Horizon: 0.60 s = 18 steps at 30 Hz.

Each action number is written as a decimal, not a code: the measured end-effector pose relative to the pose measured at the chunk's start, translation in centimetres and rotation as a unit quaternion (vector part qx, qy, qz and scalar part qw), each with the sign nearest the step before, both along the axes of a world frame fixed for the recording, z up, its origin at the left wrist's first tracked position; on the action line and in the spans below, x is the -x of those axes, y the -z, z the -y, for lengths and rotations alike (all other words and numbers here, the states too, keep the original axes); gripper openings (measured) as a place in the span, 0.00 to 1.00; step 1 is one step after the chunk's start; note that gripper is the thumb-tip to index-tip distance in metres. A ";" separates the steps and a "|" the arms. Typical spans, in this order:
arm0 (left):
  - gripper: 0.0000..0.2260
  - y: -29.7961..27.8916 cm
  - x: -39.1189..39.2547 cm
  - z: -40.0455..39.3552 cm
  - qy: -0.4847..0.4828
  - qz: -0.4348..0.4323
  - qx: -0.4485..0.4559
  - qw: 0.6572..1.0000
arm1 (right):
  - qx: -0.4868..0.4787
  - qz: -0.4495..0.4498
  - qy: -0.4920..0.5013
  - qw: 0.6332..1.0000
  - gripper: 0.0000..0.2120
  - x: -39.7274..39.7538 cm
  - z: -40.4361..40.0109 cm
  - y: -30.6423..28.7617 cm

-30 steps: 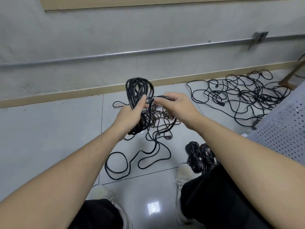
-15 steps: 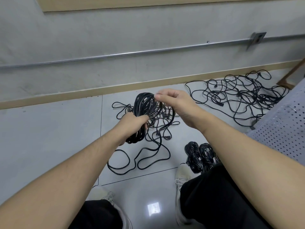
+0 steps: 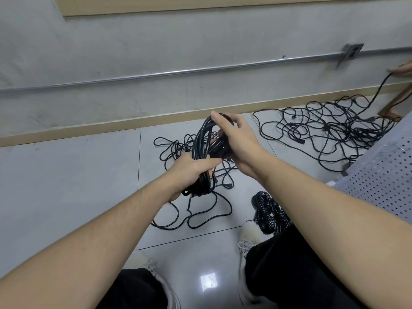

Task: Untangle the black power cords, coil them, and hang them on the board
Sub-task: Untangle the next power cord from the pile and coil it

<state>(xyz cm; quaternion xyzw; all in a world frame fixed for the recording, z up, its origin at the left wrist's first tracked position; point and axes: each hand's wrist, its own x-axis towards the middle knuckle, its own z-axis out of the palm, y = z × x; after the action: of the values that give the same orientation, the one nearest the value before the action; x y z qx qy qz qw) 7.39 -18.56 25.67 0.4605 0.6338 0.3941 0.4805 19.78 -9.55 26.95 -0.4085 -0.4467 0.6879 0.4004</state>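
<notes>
A thick coil of black power cord (image 3: 201, 143) is held above the tiled floor. My left hand (image 3: 189, 169) grips the coil's lower part in a fist. My right hand (image 3: 236, 139) is wrapped round the coil's upper right side, forefinger stretched over the top. The cord's loose tail (image 3: 200, 215) trails down onto the floor in wide loops. A second tangle of black cords (image 3: 334, 128) lies at the right by the wall. Two finished coils (image 3: 268, 211) lie beside my right shoe. The perforated grey board (image 3: 383, 181) shows at the right edge.
A grey wall with a metal conduit (image 3: 178, 72) and a wooden baseboard (image 3: 89, 130) bounds the floor ahead. Another person's hand (image 3: 404, 69) at the far right edge holds a cord rising from the right tangle. My shoes and dark trousers fill the bottom.
The coil has dropped lower and tilted. My right hand went from pinching a strand at the top to wrapping round the coil's upper side. Another person's hand has appeared at the right edge.
</notes>
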 end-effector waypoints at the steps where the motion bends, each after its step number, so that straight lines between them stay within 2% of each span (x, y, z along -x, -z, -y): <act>1: 0.17 0.0 -0.2 0.0 -0.003 0.012 0.001 1.000 | -0.006 -0.003 0.015 1.000 0.29 0.1 -0.1 0.0; 6: 0.17 0.3 -0.6 0.1 0.035 0.086 0.017 0.996 | -0.010 -0.012 0.063 0.998 0.24 0.3 -0.5 -0.3; 9: 0.18 0.0 -0.6 0.4 0.088 0.185 0.035 0.978 | 0.031 -0.054 0.065 0.996 0.23 0.4 -0.6 -0.4; 12: 0.09 -0.5 -1.0 0.7 0.080 0.291 0.040 0.952 | 0.047 -0.053 0.054 0.996 0.21 0.2 -1.1 -0.9; 14: 0.02 -0.6 -1.5 0.9 0.066 0.318 0.028 0.945 | 0.066 -0.059 0.043 0.995 0.19 0.1 -1.2 -1.3; 18: 0.07 -0.5 -1.6 1.0 0.085 0.342 0.016 0.936 | 0.094 -0.083 0.000 0.992 0.14 -0.3 -1.6 -1.4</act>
<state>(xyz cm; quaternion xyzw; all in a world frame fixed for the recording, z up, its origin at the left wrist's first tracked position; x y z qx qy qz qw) 9.00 -19.52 26.22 0.3424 0.3962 0.4755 0.7069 20.10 -7.96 28.39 -0.3856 -0.3457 0.7585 0.3956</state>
